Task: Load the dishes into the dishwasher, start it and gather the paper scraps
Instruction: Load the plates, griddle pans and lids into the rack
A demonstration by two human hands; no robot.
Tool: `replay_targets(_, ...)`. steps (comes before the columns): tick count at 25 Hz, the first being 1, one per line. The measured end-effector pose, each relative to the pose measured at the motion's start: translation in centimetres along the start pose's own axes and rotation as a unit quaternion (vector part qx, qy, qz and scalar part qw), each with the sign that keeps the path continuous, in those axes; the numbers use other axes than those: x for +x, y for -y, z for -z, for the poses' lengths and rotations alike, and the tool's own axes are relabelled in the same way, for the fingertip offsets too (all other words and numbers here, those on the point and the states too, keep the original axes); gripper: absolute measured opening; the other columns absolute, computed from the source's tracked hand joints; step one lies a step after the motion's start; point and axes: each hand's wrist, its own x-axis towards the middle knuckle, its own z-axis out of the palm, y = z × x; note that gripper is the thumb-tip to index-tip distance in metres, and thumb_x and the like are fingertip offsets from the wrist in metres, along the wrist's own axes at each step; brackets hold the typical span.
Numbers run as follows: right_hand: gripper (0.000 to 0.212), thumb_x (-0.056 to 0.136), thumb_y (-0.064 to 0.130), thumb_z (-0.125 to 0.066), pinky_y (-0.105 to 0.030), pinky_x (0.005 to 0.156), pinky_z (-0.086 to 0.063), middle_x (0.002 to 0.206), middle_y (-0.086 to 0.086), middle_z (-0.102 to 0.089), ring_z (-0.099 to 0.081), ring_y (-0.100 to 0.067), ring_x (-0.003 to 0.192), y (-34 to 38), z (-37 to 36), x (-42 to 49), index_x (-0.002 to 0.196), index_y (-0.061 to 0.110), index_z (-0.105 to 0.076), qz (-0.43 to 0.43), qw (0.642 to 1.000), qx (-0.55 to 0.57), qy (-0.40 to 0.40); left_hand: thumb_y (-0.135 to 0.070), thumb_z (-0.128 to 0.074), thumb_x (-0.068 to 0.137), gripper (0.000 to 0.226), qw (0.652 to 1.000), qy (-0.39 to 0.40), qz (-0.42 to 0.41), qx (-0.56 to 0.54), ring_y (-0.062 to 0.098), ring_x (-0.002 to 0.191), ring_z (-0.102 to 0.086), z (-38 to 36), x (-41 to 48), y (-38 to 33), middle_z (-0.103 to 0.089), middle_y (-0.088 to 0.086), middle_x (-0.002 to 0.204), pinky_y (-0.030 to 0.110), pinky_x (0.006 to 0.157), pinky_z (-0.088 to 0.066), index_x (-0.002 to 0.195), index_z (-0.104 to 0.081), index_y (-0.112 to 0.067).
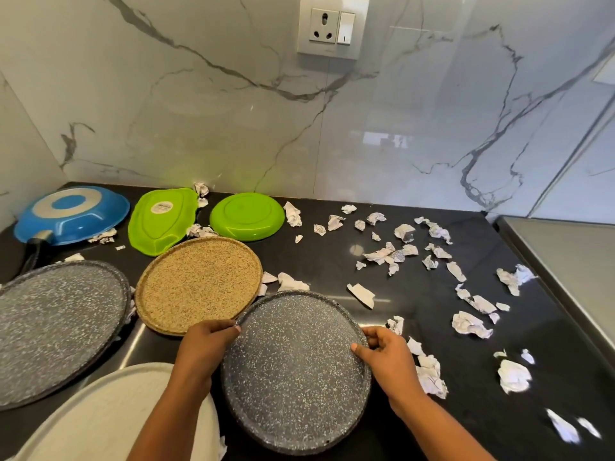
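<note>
A dark grey speckled plate [293, 371] sits near the front of the black counter [416, 294]. My left hand [203, 347] grips its left rim and my right hand [382, 357] grips its right rim. Around it lie a tan speckled plate [196, 284], a second grey speckled plate [56, 327] at the left and a white plate [109, 417] under my left arm. Farther back are a round green plate [248, 216], a green tray [163, 221] and a blue pan [73, 216], all upside down. Crumpled paper scraps [472, 324] are scattered over the right half of the counter.
A marble wall with a socket and switch [332, 26] backs the counter. A grey steel surface [572, 257] borders the counter at the right. More scraps [201, 189] lie between the dishes at the back.
</note>
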Motion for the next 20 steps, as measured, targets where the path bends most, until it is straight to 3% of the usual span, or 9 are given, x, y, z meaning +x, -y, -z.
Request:
replay_targets(7, 0.026, 0.077, -0.006, -0.067, -0.027, 0.071, -0.053, 0.080, -0.001, -0.072, -0.067, -0.018, 0.076, 0.0, 3.6, -1.3, 0.094, 0.014, -0.071, 0.023, 0.993, 0.106, -0.047, 0.009, -0.053, 0.086, 0.025, 0.999, 0.026, -0.022, -0.035, 0.035, 0.096, -0.062, -3.3, -1.6, -1.5, -0.066, 0.020, 0.100, 0.051, 0.093, -0.048, 0.108, -0.063, 0.001)
replay_targets(12, 0.025, 0.079, -0.004, -0.066, -0.034, 0.073, -0.057, 0.085, -0.005, -0.074, -0.070, -0.020, 0.079, -0.7, 10.1, -3.0, 0.091, 0.018, -0.071, 0.033, 0.981, 0.164, -0.101, 0.014, -0.050, 0.085, 0.033, 0.995, 0.091, -0.030, -0.024, 0.036, 0.088, -0.064, -9.8, -3.8, -2.7, -0.069, 0.020, 0.097, 0.053, 0.089, -0.050, 0.110, -0.063, -0.003)
replay_targets(17, 0.021, 0.079, -0.004, -0.067, -0.035, 0.073, -0.056, 0.081, -0.004, -0.074, -0.070, -0.021, 0.077, -3.5, 17.9, -6.2, 0.094, 0.009, -0.072, 0.008, 0.962, 0.177, -0.208, 0.014, -0.051, 0.085, 0.023, 0.979, 0.188, -0.077, 0.017, 0.022, 0.064, -0.061, -18.2, -8.4, -4.7, -0.067, 0.013, 0.078, 0.023, 0.052, -0.053, 0.095, -0.063, -0.003)
replay_targets(18, 0.020, 0.079, -0.003, -0.067, -0.034, 0.074, -0.056, 0.080, -0.002, -0.074, -0.069, -0.020, 0.077, -4.0, 19.4, -7.1, 0.093, 0.010, -0.072, -0.002, 0.956, 0.182, -0.229, 0.015, -0.051, 0.085, 0.023, 0.975, 0.205, -0.080, 0.019, 0.022, 0.065, -0.061, -19.6, -9.4, -5.1, -0.066, 0.013, 0.078, 0.021, 0.050, -0.053, 0.093, -0.063, -0.003)
replay_targets(20, 0.021, 0.079, -0.003, -0.067, -0.033, 0.075, -0.055, 0.080, -0.001, -0.074, -0.069, -0.020, 0.079, -4.5, 22.2, -9.1, 0.095, 0.009, -0.071, -0.016, 0.945, 0.190, -0.267, 0.015, -0.051, 0.084, 0.025, 0.965, 0.242, -0.093, 0.034, 0.025, 0.070, -0.062, -22.2, -11.2, -5.5, -0.069, 0.013, 0.081, 0.026, 0.060, -0.054, 0.098, -0.065, 0.000)
